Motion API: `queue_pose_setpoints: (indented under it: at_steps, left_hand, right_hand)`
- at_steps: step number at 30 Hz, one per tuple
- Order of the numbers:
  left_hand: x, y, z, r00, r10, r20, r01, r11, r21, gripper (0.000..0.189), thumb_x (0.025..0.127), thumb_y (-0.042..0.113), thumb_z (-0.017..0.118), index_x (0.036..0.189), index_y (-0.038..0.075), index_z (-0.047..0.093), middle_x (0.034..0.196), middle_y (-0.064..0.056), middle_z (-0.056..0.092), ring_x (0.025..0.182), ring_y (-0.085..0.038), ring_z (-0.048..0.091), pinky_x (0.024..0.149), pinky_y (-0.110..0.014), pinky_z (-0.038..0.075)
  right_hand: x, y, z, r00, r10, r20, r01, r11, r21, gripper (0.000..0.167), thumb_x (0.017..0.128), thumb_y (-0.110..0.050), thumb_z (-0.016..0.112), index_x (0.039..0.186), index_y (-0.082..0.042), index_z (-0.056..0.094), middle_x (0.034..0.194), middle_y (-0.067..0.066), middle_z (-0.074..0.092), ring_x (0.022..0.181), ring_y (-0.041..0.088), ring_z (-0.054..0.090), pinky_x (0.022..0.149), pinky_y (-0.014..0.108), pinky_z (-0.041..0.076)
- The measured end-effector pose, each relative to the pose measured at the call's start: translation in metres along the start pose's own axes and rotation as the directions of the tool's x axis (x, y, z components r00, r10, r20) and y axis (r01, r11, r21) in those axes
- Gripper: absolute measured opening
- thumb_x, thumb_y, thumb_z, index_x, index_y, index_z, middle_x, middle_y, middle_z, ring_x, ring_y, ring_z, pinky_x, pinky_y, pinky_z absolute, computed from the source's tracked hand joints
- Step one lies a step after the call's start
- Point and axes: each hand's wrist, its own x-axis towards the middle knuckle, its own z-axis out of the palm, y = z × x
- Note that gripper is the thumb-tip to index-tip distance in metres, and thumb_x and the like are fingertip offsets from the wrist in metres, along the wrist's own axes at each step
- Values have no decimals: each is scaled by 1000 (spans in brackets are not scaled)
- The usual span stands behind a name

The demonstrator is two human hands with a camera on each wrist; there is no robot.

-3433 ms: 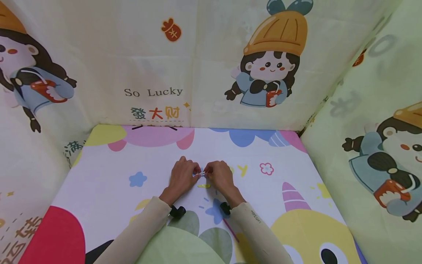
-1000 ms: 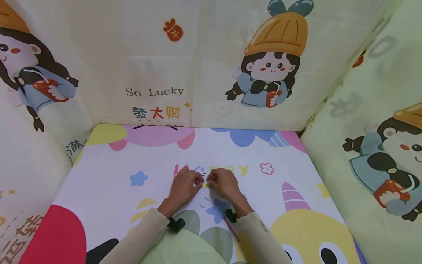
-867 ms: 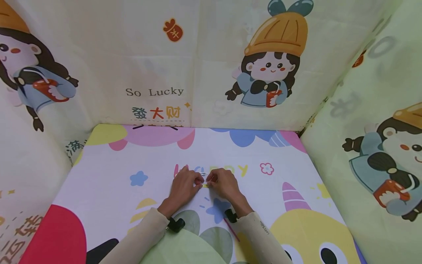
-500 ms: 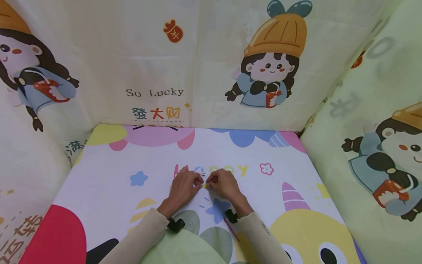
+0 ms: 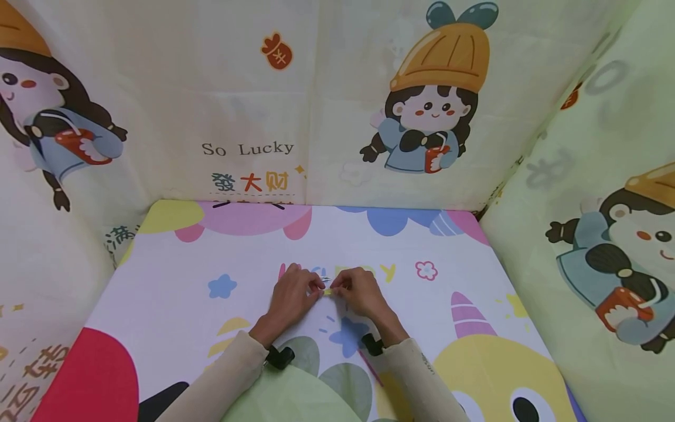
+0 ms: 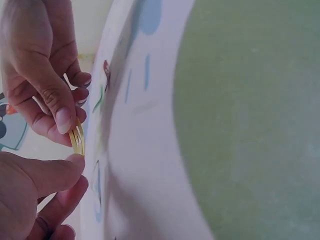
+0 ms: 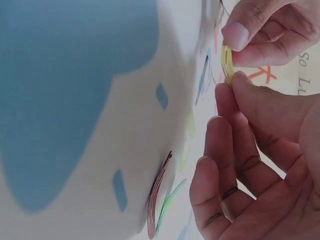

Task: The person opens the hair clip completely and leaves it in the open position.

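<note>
A small yellow snap hair clip (image 5: 327, 292) is held up between both hands, one end in each. My left hand (image 5: 293, 296) pinches one end between thumb and forefinger; the left wrist view shows the clip (image 6: 77, 139) slotted and slightly bowed. Thumb and forefinger of my right hand (image 5: 361, 289) pinch the other end, and its remaining fingers are loosely bent in the right wrist view. Just behind the hands lies a whitish clip (image 5: 325, 279) on the patterned table.
In the right wrist view, a brownish-red clip (image 7: 158, 196) and a thin green clip (image 7: 169, 206) lie close together on the table. A thin dark pink strip (image 5: 371, 367) sits near the right wrist. Printed cloth walls (image 5: 337, 117) enclose the back and sides.
Earlier the hands held the whitish clip while the yellow one lay in front. The whitish clip now lies on the table; the yellow clip is taken up and has moved slightly away from the body.
</note>
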Motion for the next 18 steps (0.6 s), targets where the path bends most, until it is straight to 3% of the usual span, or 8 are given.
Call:
queue_pose_setpoints:
  at_steps: [18]
  left_hand:
    - [-1,3,-22,999,-41,22,43,993,-111,5,91,19,86,92,22,82,82,7,75,84,-13,49,70,-28,41]
  right_hand:
    - [1,-6,-5,994,-43,-96,54,992,117,7,94,-11,81,93,-18,82,82,-5,74,70,12,61,60,26,47]
